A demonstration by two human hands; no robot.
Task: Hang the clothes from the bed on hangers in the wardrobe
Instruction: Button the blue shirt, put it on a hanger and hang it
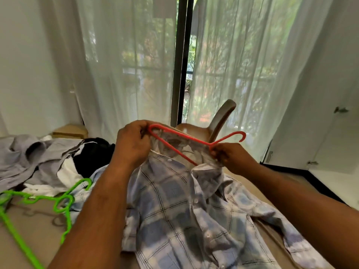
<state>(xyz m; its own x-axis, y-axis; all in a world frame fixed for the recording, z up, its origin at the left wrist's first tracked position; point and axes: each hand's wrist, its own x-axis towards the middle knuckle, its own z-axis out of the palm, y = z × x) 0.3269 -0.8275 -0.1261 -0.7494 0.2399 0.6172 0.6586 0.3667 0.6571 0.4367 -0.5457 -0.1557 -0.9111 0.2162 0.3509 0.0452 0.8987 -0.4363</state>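
Observation:
A blue and white plaid shirt lies spread on the bed, its collar lifted toward me. A red plastic hanger is partly inside the collar, its hook pointing right. My left hand grips the hanger's left end together with the shirt's shoulder fabric. My right hand pinches the hanger near its neck and the collar's right side. The hanger's lower arm disappears under the collar.
Green hangers lie on the bed at the left. A pile of grey, white and black clothes sits behind them. A chair stands before the curtained window. White wardrobe doors are at the right.

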